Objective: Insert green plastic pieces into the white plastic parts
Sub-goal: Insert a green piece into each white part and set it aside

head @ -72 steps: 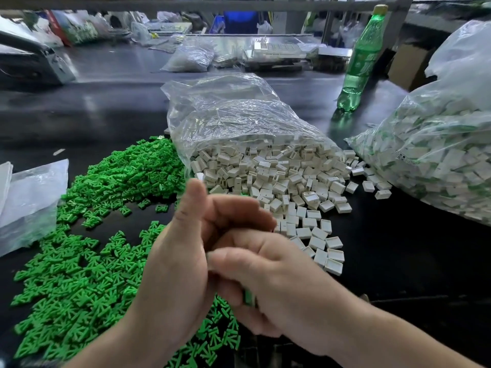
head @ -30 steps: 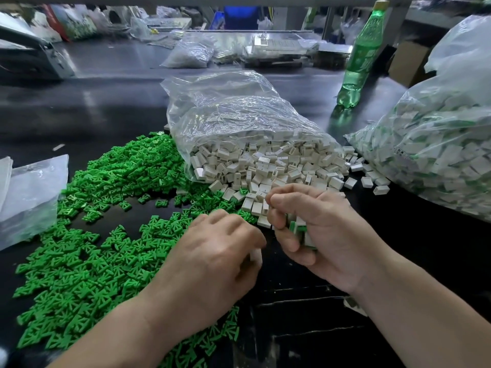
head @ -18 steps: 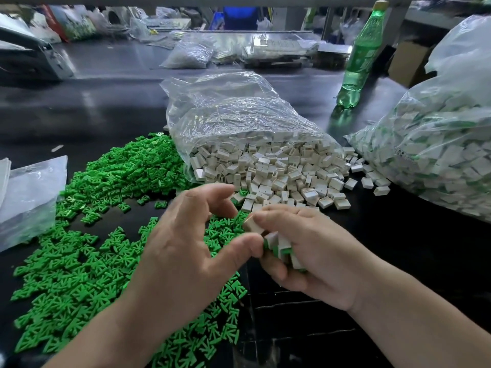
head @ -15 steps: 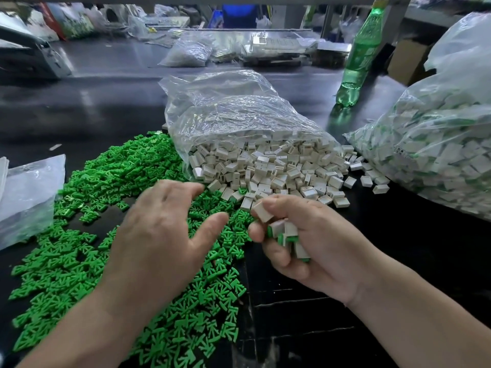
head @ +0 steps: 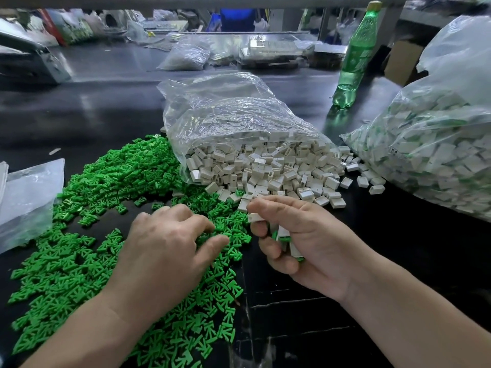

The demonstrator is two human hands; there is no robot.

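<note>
The left hand [head: 164, 248] lay palm down on the green pieces [head: 79, 261], fingers bent; its palm hid whether they pinched one. Just right, the right hand [head: 300, 240] pinched a white part [head: 255, 217] between thumb and forefinger, its curled fingers half hiding several more. Beyond, loose white parts [head: 265, 171] spilled from a clear bag [head: 225, 115]. Far right, a second bag [head: 438, 144] ran off frame, near a green bottle [head: 356, 57].

One wide-angle view looks from the person's head, forward and down across the dark desk [head: 425, 235]. It sits close over the near side. The left grip [head: 164, 251] and right grip [head: 313, 243] lie just under the lens at mid-frame, and the forearms [head: 414, 322] enter from the bottom corners. The desk's far side, with a green bottle [head: 353, 57], lies well off toward the top.
</note>
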